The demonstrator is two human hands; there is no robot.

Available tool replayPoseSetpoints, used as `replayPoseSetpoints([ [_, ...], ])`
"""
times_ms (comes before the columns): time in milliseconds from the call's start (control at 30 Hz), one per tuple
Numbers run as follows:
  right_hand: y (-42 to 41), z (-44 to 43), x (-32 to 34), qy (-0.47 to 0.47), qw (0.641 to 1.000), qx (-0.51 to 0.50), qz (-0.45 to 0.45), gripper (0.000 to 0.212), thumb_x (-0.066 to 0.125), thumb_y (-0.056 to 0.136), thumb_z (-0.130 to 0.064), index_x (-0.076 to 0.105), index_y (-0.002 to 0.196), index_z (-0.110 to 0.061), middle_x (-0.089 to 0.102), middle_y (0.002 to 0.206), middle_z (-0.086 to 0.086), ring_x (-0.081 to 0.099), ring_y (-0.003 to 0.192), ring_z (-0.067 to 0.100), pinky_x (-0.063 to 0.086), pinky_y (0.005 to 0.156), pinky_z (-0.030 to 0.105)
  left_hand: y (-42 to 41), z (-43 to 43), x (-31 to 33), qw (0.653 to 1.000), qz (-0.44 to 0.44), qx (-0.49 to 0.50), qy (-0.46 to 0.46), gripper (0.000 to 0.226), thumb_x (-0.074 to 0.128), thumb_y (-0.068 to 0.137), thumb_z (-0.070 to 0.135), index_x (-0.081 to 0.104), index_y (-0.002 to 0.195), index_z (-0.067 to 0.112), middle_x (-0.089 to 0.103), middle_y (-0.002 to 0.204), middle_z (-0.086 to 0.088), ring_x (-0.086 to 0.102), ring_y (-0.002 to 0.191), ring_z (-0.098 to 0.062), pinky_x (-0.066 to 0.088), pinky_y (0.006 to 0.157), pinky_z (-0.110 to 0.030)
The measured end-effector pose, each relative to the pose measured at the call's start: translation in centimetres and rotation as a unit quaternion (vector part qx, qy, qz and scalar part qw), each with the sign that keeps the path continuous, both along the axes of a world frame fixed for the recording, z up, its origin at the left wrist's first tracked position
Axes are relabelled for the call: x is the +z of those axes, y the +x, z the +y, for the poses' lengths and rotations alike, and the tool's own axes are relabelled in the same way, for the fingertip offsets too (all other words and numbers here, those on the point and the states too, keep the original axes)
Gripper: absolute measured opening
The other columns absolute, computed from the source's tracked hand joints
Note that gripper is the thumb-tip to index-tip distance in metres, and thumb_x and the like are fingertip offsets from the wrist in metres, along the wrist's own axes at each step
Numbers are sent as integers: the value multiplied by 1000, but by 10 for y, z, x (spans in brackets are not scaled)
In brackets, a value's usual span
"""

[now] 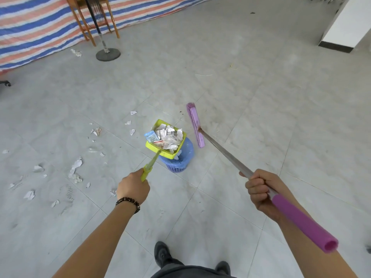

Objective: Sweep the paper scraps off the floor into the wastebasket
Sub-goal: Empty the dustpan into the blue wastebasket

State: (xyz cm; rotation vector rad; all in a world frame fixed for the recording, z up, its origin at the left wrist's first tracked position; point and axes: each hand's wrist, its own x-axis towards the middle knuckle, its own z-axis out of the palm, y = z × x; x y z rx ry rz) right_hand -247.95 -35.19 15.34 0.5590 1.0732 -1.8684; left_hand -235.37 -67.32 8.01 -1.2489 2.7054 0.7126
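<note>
My left hand (133, 187) grips the handle of a yellow-green dustpan (155, 148), held up over the blue wastebasket (180, 161). The pan is full of paper scraps (169, 137). My right hand (261, 189) grips the metal pole of a purple broom (195, 125), whose head hangs off the floor just right of the basket. More white paper scraps (75, 167) lie scattered over the grey tiles to the left.
A striped tarp (40, 27) hangs along the back left, with a wooden stand (90, 21) and a pole on a round base (108, 54) in front of it. A white pillar (345, 23) stands at the back right. My shoes (162, 255) show at the bottom.
</note>
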Motion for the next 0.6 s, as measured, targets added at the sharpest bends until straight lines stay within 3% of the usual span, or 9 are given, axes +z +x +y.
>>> replayPoseSetpoints([
  [67, -4, -14, -5, 29, 999, 20, 0, 16, 44, 92, -6, 43, 101, -20, 27, 51, -11, 27, 32, 1, 25, 29, 13, -3, -6, -1, 999, -17, -19, -23, 44, 49, 87, 17, 59, 125, 38, 63, 76, -3, 61, 75, -31, 56, 67, -35],
  [167, -9, -37, -22, 88, 995, 49, -10, 23, 49, 94, -6, 38, 81, -22, 32, 47, -9, 31, 31, 2, 29, 28, 15, -7, -11, -4, 996, -45, -51, -55, 45, 47, 88, 17, 57, 126, 38, 62, 77, -3, 60, 75, -31, 56, 66, -35],
  [333, -6, -63, -69, 150, 985, 79, -21, 28, 53, 88, -1, 42, 65, -14, 40, 43, -3, 35, 31, 7, 34, 31, 16, -13, -11, -6, 984, -100, -107, -99, 49, 42, 90, 17, 48, 133, 41, 58, 80, 0, 56, 74, -26, 50, 64, -31],
  [433, 3, -66, -100, 165, 983, 78, -33, 23, 47, 86, 2, 47, 65, -8, 44, 41, 1, 40, 29, 9, 37, 32, 17, -18, -4, -9, 968, -137, -161, -137, 58, 40, 89, 13, 39, 139, 44, 60, 87, -1, 61, 83, -25, 49, 67, -30],
  [600, 11, -53, -132, 109, 978, -3, -176, 17, 44, 88, 0, 53, 74, -5, 47, 46, -3, 50, 32, 5, 47, 33, 17, -30, 10, -14, 943, -181, -224, -167, 61, 39, 90, 9, 36, 142, 41, 65, 100, -1, 66, 94, -25, 50, 72, -32],
])
